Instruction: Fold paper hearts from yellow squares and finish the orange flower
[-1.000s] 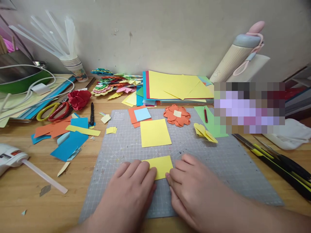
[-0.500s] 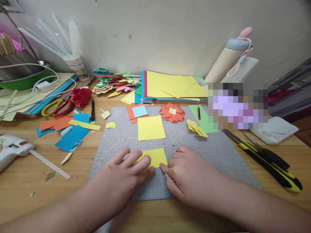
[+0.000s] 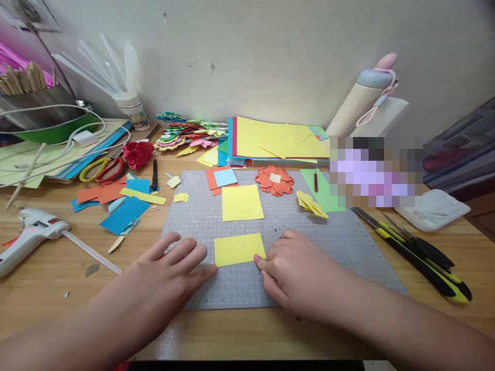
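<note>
A yellow paper rectangle (image 3: 238,249) lies on the grey cutting mat (image 3: 328,252), about half as deep as the yellow paper square (image 3: 243,203) beyond it. My right hand (image 3: 299,270) has its fingers curled in, and its thumb and forefinger press on the rectangle's near right corner. On the other side, my left hand (image 3: 174,270) is open with fingers apart, its thumb tip at the near left corner. An orange paper flower (image 3: 286,184) with a pale square centre lies farther back on the mat, near a folded yellow paper piece (image 3: 309,204).
At the left are a glue gun (image 3: 34,232), blue paper scraps (image 3: 126,214), scissors (image 3: 110,167) and a black pen (image 3: 155,174). Stacked coloured paper (image 3: 266,136) lies by the wall. A yellow-and-black utility knife (image 3: 417,257) lies at the right, below a tilted bottle (image 3: 353,103).
My left hand has slid left along the near edge, uncovering the rectangle's left part. My right hand stays at the right corner. The camera view has shifted slightly.
</note>
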`<state>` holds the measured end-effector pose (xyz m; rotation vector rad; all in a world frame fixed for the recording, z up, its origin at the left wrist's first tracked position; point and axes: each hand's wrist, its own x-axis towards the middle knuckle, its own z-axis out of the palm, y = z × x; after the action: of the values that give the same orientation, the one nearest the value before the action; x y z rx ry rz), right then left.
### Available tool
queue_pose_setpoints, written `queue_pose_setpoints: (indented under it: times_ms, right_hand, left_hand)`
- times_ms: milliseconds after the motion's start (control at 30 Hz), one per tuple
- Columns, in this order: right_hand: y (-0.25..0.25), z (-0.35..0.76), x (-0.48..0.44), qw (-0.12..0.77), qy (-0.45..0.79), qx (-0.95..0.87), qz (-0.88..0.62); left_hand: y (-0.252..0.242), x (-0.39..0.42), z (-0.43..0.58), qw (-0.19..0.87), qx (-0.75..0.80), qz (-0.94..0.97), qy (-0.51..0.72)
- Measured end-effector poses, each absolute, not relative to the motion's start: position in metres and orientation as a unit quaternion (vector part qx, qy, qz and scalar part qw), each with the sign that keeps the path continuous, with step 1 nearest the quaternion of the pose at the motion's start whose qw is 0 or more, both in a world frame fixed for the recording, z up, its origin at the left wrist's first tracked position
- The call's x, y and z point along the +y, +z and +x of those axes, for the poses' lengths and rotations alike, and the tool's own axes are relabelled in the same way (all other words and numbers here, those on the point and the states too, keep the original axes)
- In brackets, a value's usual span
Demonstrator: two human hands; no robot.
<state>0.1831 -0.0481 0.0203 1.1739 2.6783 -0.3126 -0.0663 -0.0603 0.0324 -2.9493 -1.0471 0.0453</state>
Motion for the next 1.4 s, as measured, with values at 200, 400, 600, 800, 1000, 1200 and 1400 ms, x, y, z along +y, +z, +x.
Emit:
queue_pose_setpoints:
  times_ms: [200,400,600,800,1000,1200,1400]
  right_hand:
    - [0.020,0.181,-0.050,0.090,-0.100,0.910,0.392]
    - [0.013,0.182,-0.047,0.032,-0.089,0.922,0.376]
    - [0.009,0.185,-0.033,-0.071,-0.095,0.953,0.277]
    - [0.001,0.185,-0.027,-0.111,-0.093,0.963,0.229]
    - [0.002,0.183,-0.031,-0.103,-0.081,0.960,0.249]
    - [-0.004,0.191,-0.029,-0.108,-0.045,0.969,0.218]
    - [-0.011,0.191,-0.030,-0.106,-0.036,0.968,0.226]
  left_hand:
    - [0.041,-0.055,-0.061,-0.044,-0.360,-0.931,0.039]
    - [0.030,-0.040,-0.027,-0.064,-0.420,-0.905,-0.013]
    - [0.011,-0.030,-0.019,-0.142,-0.426,-0.893,-0.018]
    - [0.003,-0.026,-0.031,-0.196,-0.415,-0.887,-0.051]
    - [0.000,-0.024,-0.031,-0.192,-0.416,-0.887,-0.052]
    - [0.001,-0.024,-0.032,-0.198,-0.412,-0.888,-0.051]
    - [0.002,-0.025,-0.031,-0.191,-0.416,-0.888,-0.050]
